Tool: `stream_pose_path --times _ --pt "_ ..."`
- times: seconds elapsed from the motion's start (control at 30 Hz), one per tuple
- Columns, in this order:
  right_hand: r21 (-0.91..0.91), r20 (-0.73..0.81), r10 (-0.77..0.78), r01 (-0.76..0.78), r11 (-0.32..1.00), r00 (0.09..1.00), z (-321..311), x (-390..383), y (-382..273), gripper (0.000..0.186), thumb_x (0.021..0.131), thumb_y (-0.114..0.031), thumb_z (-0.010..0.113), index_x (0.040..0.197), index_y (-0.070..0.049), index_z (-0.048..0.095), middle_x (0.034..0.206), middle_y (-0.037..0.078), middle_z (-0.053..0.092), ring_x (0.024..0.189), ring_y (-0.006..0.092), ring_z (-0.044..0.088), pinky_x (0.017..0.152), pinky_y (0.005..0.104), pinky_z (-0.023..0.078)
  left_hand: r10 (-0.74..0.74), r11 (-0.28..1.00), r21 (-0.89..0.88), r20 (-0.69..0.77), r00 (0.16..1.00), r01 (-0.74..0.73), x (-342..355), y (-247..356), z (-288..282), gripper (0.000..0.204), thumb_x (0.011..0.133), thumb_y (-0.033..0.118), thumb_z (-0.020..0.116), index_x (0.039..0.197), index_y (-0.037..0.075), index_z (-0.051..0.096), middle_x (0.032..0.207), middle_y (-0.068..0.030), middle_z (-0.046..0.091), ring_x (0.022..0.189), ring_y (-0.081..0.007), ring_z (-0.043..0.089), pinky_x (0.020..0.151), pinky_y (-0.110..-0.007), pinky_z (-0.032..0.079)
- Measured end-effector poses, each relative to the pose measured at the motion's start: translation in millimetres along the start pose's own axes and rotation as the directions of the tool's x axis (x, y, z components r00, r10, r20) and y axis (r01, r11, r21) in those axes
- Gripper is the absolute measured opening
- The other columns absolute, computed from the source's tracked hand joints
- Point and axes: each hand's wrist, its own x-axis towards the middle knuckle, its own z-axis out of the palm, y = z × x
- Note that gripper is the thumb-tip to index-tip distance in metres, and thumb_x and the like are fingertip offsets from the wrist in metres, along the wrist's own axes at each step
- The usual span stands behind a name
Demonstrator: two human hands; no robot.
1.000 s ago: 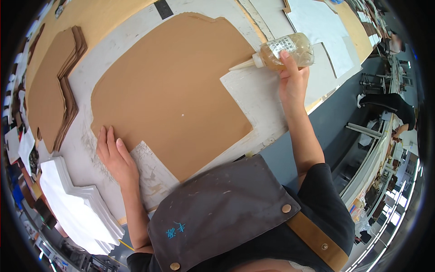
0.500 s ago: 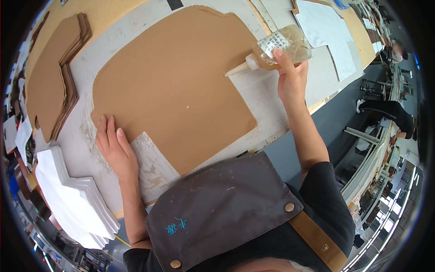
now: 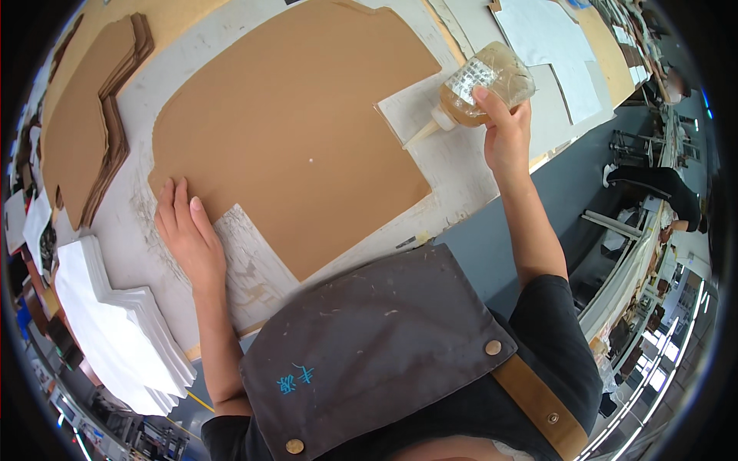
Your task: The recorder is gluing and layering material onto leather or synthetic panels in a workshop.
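A brown sheet (image 3: 292, 131) with notched corners lies flat on a scuffed pale board (image 3: 461, 169). My right hand (image 3: 507, 134) grips a clear squeeze bottle (image 3: 480, 84) of amber liquid, tilted, with a long pale nozzle pointing down-left; its tip is at the edge of the sheet's right-hand notch. Whether liquid comes out I cannot tell. My left hand (image 3: 188, 230) lies open, fingertips resting on the sheet's lower-left edge beside the lower notch.
Stacked brown cut pieces (image 3: 84, 115) lie at the left, stacked white pieces (image 3: 115, 330) nearer me. White sheets (image 3: 542, 34) are at the upper right. A dark-clothed co-worker (image 3: 661, 188) bends over a bench beyond a grey aisle (image 3: 538, 207).
The bottle's nozzle tip has moved down and right along the notch edge, with my right hand around the bottle. The view has shifted slightly; my left hand still rests at the lower-left edge.
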Motion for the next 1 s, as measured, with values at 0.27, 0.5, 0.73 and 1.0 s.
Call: stream_pose_path --times 0.27,0.5,0.73,1.0 --pt "-0.001 -0.054 0.053 -0.053 0.999 0.997 -15 -17 -4 0.058 0.073 -0.015 0.070 0.121 0.004 0.044 0.109 0.013 0.057 0.103 0.0199 0.054 0.093 0.0333 0.040 0.031 0.999 0.015 -0.018 0.999 -0.031 0 -2 3 0.032 0.097 0.015 0.043 0.119 -0.003 0.057 0.127 -0.0206 0.052 0.117 -0.0360 0.046 0.100 -0.044 0.036" --pt "-0.066 -0.019 0.092 -0.093 0.993 0.996 -32 -29 -11 0.064 0.072 -0.018 0.071 0.125 0.004 0.042 0.112 0.014 0.056 0.106 0.0220 0.054 0.094 0.0352 0.040 -0.006 1.000 0.009 -0.005 1.000 0.006 2 0 2 0.033 0.097 0.017 0.042 0.120 -0.002 0.057 0.129 -0.0198 0.051 0.119 -0.0350 0.044 0.101 -0.044 0.035" --pt "0.464 0.396 0.315 -0.484 0.742 0.863 3 13 -47 0.065 0.087 -0.029 0.063 0.135 0.003 0.033 0.128 0.028 0.047 0.120 0.0417 0.048 0.100 0.0471 0.043 -0.135 0.980 -0.158 -0.105 0.985 0.117 -1 -4 -6 0.031 0.097 0.017 0.043 0.117 -0.002 0.058 0.126 -0.0188 0.053 0.117 -0.0345 0.047 0.101 -0.042 0.036" --pt "0.453 0.680 0.090 -0.513 0.729 0.727 167 35 -20 0.032 0.089 -0.023 0.063 0.114 -0.005 0.055 0.110 0.008 0.063 0.102 0.0195 0.061 0.084 0.0349 0.051 -0.237 0.927 -0.327 -0.134 0.962 0.182 -22 -8 -31 0.023 0.088 0.006 0.055 0.109 -0.003 0.061 0.115 -0.0173 0.058 0.102 -0.0351 0.054 0.092 -0.042 0.042"
